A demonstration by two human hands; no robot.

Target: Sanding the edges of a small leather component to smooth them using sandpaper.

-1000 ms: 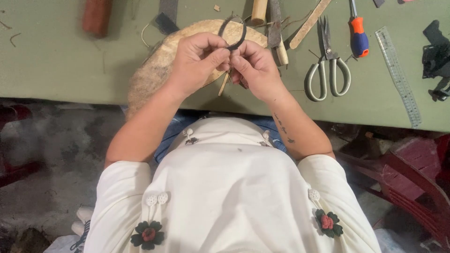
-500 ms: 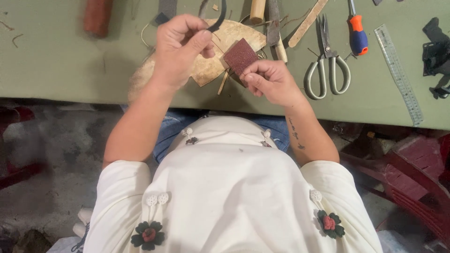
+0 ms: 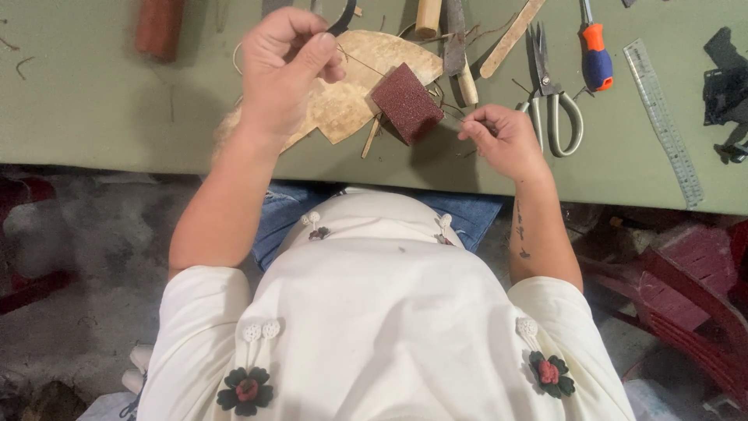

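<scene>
My left hand is raised over the green table and pinches a dark curved strip between thumb and fingers. Under it lies a tan, rough shell-like piece. A dark red sanding block rests on that piece's right edge, with no hand on it. To the right of the block, my right hand is low on the table. Its fingertips are pinched on a thin strand that runs towards the block.
Grey-handled scissors, an orange and blue screwdriver, a clear ruler, wooden sticks and black parts lie to the right. A red-brown cylinder sits far left. A red chair stands below right.
My hands have parted. The left lifted the dark strip up and left. The right let go of the sanding block, which now lies on the table, and moved right onto a thin strand.
</scene>
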